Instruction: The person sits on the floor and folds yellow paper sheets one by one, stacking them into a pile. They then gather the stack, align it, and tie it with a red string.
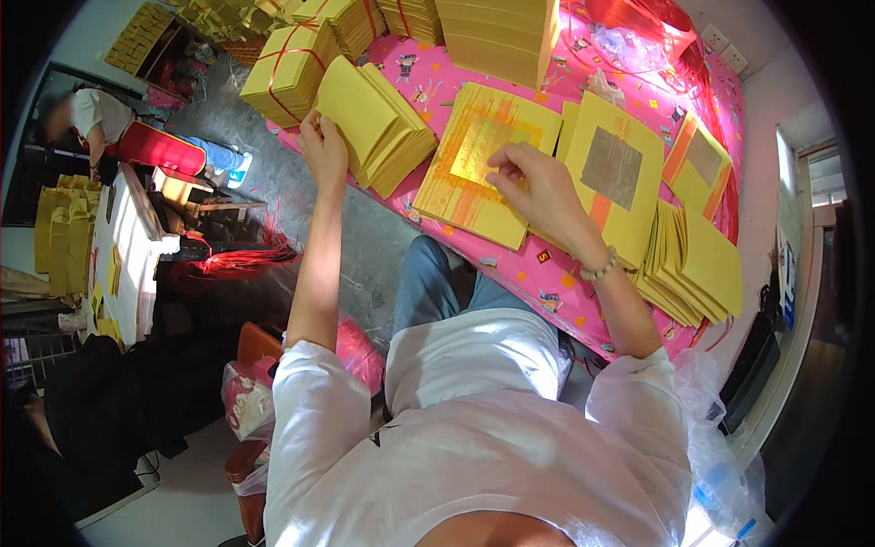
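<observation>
My left hand (324, 150) is at the left edge of a stack of folded yellow paper (374, 118), its fingers bent and closed on the paper's edge. My right hand (542, 187) hovers over a flat stack of yellow sheets (447, 205), fingers curled, thumb and forefinger close together; whatever may be between them is too small to make out. Beneath it a shiny gold foil square (474, 159) lies on orange-streaked paper. To the right is a yellow sheet with a dull silver square (612, 169).
A pink patterned cloth (492, 264) covers the table. Red-tied yellow paper bundles (287, 77) and a tall yellow stack (497, 41) stand behind. Fanned folded paper (693, 264) lies right. Red strips (656, 27) fill the far corner. A person (105, 118) works by another table (132, 246).
</observation>
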`<state>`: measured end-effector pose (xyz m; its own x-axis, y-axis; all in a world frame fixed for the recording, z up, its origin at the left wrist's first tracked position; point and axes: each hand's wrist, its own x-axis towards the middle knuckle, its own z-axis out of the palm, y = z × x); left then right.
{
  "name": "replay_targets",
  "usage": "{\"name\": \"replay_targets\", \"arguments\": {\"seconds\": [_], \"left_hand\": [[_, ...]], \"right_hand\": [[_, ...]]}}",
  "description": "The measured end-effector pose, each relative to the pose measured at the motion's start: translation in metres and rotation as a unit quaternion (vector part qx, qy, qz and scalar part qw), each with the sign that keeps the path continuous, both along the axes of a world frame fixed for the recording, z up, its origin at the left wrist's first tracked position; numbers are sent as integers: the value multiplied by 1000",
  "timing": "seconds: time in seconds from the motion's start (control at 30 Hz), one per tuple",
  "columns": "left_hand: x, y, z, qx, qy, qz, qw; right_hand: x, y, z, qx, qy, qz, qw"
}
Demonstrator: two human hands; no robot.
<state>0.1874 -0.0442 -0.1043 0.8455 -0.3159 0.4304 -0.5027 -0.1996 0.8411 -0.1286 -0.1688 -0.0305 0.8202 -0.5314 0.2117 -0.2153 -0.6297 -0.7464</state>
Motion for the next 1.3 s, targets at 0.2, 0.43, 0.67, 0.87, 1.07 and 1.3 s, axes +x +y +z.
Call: {"name": "replay_targets", "arguments": {"seconds": [0.2, 0.43, 0.67, 0.87, 1.07, 1.3], "left_hand": [[0, 7, 0, 32, -24, 40, 998], [-67, 27, 45, -37, -143, -25, 989], [-132, 46, 56, 91, -212, -343, 911], [-148, 45, 39, 176, -207, -380, 884], [-144, 42, 33, 179, -215, -370, 886], [-147, 39, 34, 192, -198, -355, 893]], "right_hand": [[-32, 24, -2, -122, 33, 22, 992], [-47, 40, -13, -236, 61, 49, 969], [-46, 36, -18, -200, 23, 50, 978], [-42, 31, -16, -168, 12, 37, 985], [-40, 29, -14, -127, 25, 25, 991], [-37, 26, -11, -94, 42, 0, 995]]}}
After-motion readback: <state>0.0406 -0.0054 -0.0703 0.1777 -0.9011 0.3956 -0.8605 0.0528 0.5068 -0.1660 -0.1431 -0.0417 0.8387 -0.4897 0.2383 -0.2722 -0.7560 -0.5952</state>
